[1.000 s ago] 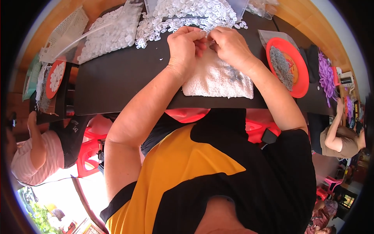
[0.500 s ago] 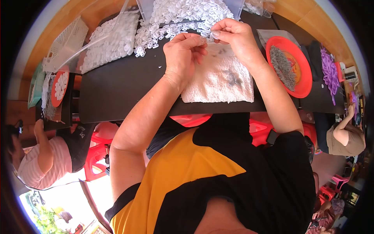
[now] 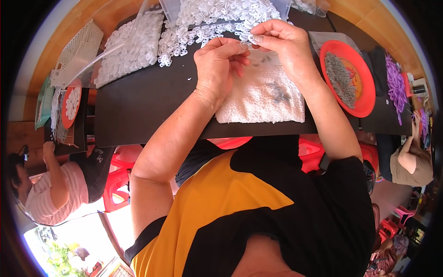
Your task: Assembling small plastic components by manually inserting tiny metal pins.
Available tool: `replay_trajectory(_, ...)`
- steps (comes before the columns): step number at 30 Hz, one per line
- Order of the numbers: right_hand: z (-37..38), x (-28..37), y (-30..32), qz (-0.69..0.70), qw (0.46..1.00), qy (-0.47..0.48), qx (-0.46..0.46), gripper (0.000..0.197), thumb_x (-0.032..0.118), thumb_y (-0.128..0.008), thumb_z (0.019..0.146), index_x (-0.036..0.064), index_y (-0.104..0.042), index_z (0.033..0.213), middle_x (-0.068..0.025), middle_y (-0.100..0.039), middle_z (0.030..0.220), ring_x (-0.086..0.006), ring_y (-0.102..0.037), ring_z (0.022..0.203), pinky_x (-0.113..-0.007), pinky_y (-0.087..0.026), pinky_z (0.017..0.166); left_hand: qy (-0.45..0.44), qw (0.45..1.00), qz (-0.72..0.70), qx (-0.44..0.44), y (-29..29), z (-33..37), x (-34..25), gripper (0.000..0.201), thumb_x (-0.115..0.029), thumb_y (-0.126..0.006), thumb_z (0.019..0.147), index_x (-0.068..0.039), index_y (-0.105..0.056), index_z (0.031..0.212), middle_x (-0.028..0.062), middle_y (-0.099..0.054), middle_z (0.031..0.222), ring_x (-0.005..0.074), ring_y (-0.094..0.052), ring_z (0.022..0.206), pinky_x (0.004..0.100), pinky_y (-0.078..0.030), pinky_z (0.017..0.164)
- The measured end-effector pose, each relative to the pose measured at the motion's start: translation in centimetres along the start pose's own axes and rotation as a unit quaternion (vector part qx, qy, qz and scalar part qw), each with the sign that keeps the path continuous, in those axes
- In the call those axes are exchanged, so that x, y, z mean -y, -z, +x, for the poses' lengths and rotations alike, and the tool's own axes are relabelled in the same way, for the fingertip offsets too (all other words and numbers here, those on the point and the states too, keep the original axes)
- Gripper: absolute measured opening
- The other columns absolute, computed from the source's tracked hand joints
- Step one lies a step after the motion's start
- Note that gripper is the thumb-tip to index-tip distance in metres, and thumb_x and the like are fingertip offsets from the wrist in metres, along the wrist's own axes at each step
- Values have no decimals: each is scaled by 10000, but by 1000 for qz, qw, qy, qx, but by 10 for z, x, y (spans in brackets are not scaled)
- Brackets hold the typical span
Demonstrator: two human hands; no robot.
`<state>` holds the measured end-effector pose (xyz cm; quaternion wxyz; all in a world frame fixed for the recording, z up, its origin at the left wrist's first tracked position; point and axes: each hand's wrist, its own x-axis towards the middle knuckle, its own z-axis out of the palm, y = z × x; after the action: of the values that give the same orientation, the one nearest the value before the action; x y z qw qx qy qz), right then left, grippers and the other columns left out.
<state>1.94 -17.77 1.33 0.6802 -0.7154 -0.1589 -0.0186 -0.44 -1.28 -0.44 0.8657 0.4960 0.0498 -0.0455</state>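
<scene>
My right hand (image 3: 288,48) pinches a small white plastic piece with a hole (image 3: 252,39) between thumb and forefinger. Close by on its left, my left hand (image 3: 216,64) has thumb and forefinger pressed together; whatever they hold is too small to make out. Both hands hover over the far part of a white towel (image 3: 258,101), where several small grey metal pieces (image 3: 279,93) lie. Just beyond the fingers, a heap of white plastic pieces (image 3: 196,34) spills across the dark table (image 3: 138,111).
At right stands a red plate (image 3: 367,99) of thin grey pieces (image 3: 340,81), with purple strips (image 3: 396,85) beyond. A bag of white pieces (image 3: 131,48) and a white basket (image 3: 80,44) lie at left. People sit left (image 3: 60,184) and right (image 3: 410,161).
My right hand has shifted slightly right, with the white plastic piece showing more clearly at its fingertips. My left hand stays nearly in place, still pinched.
</scene>
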Motion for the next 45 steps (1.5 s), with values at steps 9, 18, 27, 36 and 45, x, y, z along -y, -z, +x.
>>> replay_trajectory(9, -2, -1, -3, 0, 1000, 5, -16, 120, 16, -645, 835, -10, -680, 947, -42, -685, 873, -82, -617, 800, -234, -507, 714, -4, 1000, 20, 3, 1, 0, 1, 82, -9, -613, 842, 50, -595, 895, 154, -648, 798, 203, -618, 622, 277, -446, 495)
replay_trajectory(18, -4, 0, -4, 29, 999, -5, -31, 116, 13, -635, 847, -13, -677, 952, -53, -685, 871, -89, -626, 800, -236, -513, 706, -13, 1000, -10, -4, -2, 0, 2, 76, 20, -656, 794, 30, -585, 821, 133, -645, 720, 179, -610, 541, 249, -427, 427)
replay_trajectory(27, -8, 1, -6, 27, 999, 21, -36, 111, 4, -638, 843, -1, -681, 946, -38, -679, 859, -81, -616, 778, -225, -507, 701, -34, 999, 28, -1, -1, -2, 2, 45, 8, -632, 811, 30, -600, 833, 140, -648, 732, 185, -605, 554, 268, -425, 447)
replay_trajectory(36, -8, -2, -9, 31, 998, 17, -51, 112, 2, -635, 842, 2, -678, 945, -41, -681, 854, -84, -624, 787, -229, -510, 692, -33, 999, -1, -3, -2, -2, 2, 80, 41, -644, 768, 16, -571, 786, 125, -640, 694, 171, -604, 519, 247, -412, 412)
replay_trajectory(45, -9, 5, -8, 21, 1000, 1, -4, 150, -1, -628, 838, -13, -666, 983, -55, -684, 862, -97, -633, 794, -239, -518, 701, -38, 999, 2, 24, -1, -2, 1, 74, 25, -649, 809, 31, -585, 845, 134, -649, 745, 179, -612, 565, 258, -433, 452)
